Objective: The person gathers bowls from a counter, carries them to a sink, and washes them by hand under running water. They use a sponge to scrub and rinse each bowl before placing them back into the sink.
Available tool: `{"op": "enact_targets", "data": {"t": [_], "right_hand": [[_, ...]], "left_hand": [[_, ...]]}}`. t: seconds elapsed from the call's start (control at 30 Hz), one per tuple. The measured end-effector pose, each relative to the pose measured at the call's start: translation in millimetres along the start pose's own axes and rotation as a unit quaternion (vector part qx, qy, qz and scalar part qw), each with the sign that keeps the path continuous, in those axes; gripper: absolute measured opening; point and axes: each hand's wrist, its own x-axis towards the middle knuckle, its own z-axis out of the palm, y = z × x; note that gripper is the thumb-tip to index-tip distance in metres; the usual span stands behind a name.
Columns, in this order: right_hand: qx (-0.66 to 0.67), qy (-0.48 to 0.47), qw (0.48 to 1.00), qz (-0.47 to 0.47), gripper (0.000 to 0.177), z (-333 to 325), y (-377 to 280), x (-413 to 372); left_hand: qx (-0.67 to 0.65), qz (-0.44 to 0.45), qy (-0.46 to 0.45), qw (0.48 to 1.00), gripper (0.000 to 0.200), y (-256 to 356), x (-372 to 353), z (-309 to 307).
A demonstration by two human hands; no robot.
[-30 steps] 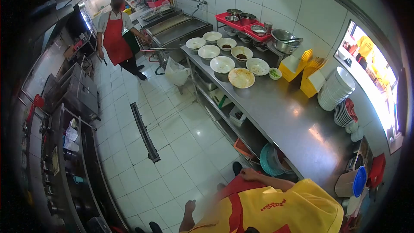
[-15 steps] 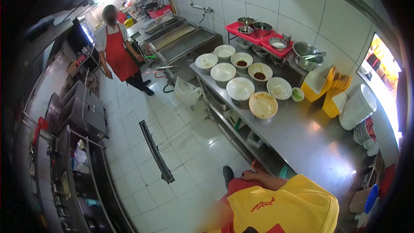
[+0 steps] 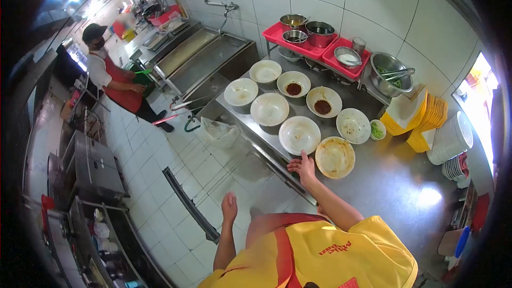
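My right hand (image 3: 304,169) reaches over the near edge of the steel table with its fingers apart. One fingertip is right at the rim of a white bowl (image 3: 300,136). Just right of that hand sits another bowl (image 3: 335,158), stained brown inside. Two more bowls hold dark sauce, one a sauce-stained bowl (image 3: 323,102) and the other a bowl (image 3: 294,85) farther back. Several other used bowls (image 3: 270,110) stand grouped around them. Over the floor, apart from the table, my left hand (image 3: 229,206) is raised with its fingers curled together and nothing visible in it.
Red trays (image 3: 298,42) with metal pots stand at the wall beside a steel mixing bowl (image 3: 391,74). Yellow containers (image 3: 421,114) and stacked white plates (image 3: 450,138) line the right. A plastic bag (image 3: 218,132) hangs at the table's far end. A person in a red apron (image 3: 120,82) stands left.
Both my hands have come up into view, the right one to the bowls, the left one over the floor. The bowls appear closer. The person in the apron has turned sideways.
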Motion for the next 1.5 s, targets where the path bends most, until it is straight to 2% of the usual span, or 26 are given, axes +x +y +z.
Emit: {"op": "enact_targets", "data": {"t": [0.13, 0.27, 0.33, 0.4, 0.47, 0.53, 0.57, 0.67, 0.7, 0.73, 0.8, 0.83, 0.87, 0.9, 0.93, 1.0, 1.07, 1.13, 1.17, 1.23, 1.27, 1.3, 1.33, 1.37, 1.4, 1.5], "right_hand": [[-0.021, 0.035, 0.995, -0.09, 0.031, 12, 6, 5], [-0.022, 0.081, 0.985, -0.152, 0.027, 19, 3, 8], [-0.007, 0.112, 0.98, -0.166, 0.026, 26, 1, -3], [-0.051, 0.133, 0.972, -0.185, 0.027, 38, 0, -15], [-0.071, 0.163, 0.964, -0.2, 0.027, 61, -5, -38], [-0.092, 0.192, 0.954, -0.212, 0.027, 85, -15, -48], [-0.11, 0.18, 0.951, -0.225, 0.028, 96, -19, -52], [-0.159, 0.173, 0.943, -0.238, 0.031, 125, -42, -45], [-0.206, 0.176, 0.936, -0.224, 0.03, 137, -51, -35], [-0.253, 0.179, 0.927, -0.211, 0.028, 148, -59, -26], [-0.286, 0.158, 0.925, -0.195, 0.025, 150, -60, 8], [-0.279, 0.171, 0.924, -0.196, 0.025, 153, -61, 21], [-0.3, 0.174, 0.925, -0.155, 0.022, 156, -62, 33], [-0.319, 0.175, 0.924, -0.113, 0.02, 158, -63, 41], [-0.31, 0.187, 0.925, -0.113, 0.02, 160, -63, 45], [-0.347, 0.188, 0.912, -0.112, 0.02, 162, -63, 51], [-0.376, 0.206, 0.897, -0.107, 0.021, 148, -50, 62], [-0.382, 0.245, 0.876, -0.163, 0.025, 141, -41, 66], [-0.38, 0.243, 0.878, -0.162, 0.025, 131, -29, 73], [-0.503, 0.293, 0.726, -0.367, 0.025, 109, -9, 90], [-0.502, 0.293, 0.726, -0.368, 0.025, 115, -14, 86], [-0.415, 0.27, 0.832, -0.252, 0.027, 127, -27, 76], [-0.314, 0.237, 0.911, -0.126, 0.029, 134, -34, 71], [-0.312, 0.235, 0.912, -0.127, 0.029, 133, -34, 71], [-0.261, 0.212, 0.936, -0.101, 0.035, 131, -33, 72], [-0.17, 0.158, 0.97, -0.071, 0.046, 133, -28, 77]], "left_hand": [[-0.093, 0.033, -0.039, 0.994, 0.027, 87, 145, 14], [-0.188, 0.068, -0.051, 0.978, 0.033, 116, 267, 40], [-0.242, -0.002, -0.072, 0.968, 0.041, 119, 320, 50], [-0.244, -0.088, -0.134, 0.956, 0.048, 134, 357, 49], [-0.25, -0.091, -0.178, 0.947, 0.048, 151, 380, 48], [-0.274, -0.148, -0.277, 0.909, 0.049, 157, 393, 51], [-0.292, -0.111, -0.272, 0.91, 0.046, 144, 399, 60], [-0.312, -0.089, -0.299, 0.897, 0.045, 144, 403, 56], [-0.284, -0.103, -0.252, 0.919, 0.047, 128, 404, 67], [-0.284, -0.097, -0.266, 0.916, 0.047, 110, 404, 69], [-0.113, 0.078, -0.149, 0.979, 0.045, 103, 408, 64], [-0.142, 0.061, -0.163, 0.974, 0.044, 110, 412, 57], [-0.17, 0.045, -0.179, 0.968, 0.043, 131, 417, 43], [-0.254, -0.001, -0.214, 0.943, 0.043, 132, 430, 44], [-0.309, -0.051, -0.237, 0.92, 0.042, 173, 431, 29], [-0.261, 0.07, -0.236, 0.933, 0.042, 146, 472, 59], [-0.191, 0.184, -0.243, 0.933, 0.037, 178, 493, 68], [-0.23, 0.074, -0.337, 0.91, 0.034, 214, 507, 84], [-0.224, 0.06, -0.369, 0.9, 0.033, 228, 513, 93], [-0.22, 0.051, -0.401, 0.888, 0.032, 245, 523, 114], [-0.206, 0.036, -0.417, 0.884, 0.032, 244, 529, 127], [-0.193, 0.022, -0.433, 0.88, 0.032, 244, 534, 139], [-0.193, 0.025, -0.432, 0.881, 0.032, 241, 540, 148], [-0.162, 0.039, -0.452, 0.876, 0.033, 244, 543, 151], [-0.13, 0.054, -0.472, 0.87, 0.033, 246, 548, 153], [-0.056, 0.089, -0.443, 0.89, 0.034, 246, 552, 157]]}}
